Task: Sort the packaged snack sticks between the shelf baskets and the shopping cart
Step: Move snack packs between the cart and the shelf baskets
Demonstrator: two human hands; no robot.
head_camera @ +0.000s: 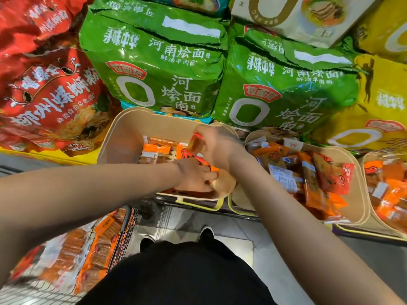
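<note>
Both arms stretched forward, wrists nearly crossing, left hand (195,176) low with fingers curled in a grip, right hand (217,146) just above, blurry, pinching.

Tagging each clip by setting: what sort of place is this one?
Most likely a supermarket aisle. Multipacks of green noodle bags are stacked on display, beige baskets hold loose packaged snack sticks, and a wire shopping cart stands at lower left.

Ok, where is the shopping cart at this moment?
In the head view the shopping cart sits at the lower left, under the left forearm and below the leftmost shelf basket, already loaded with orange snack packs.
</note>
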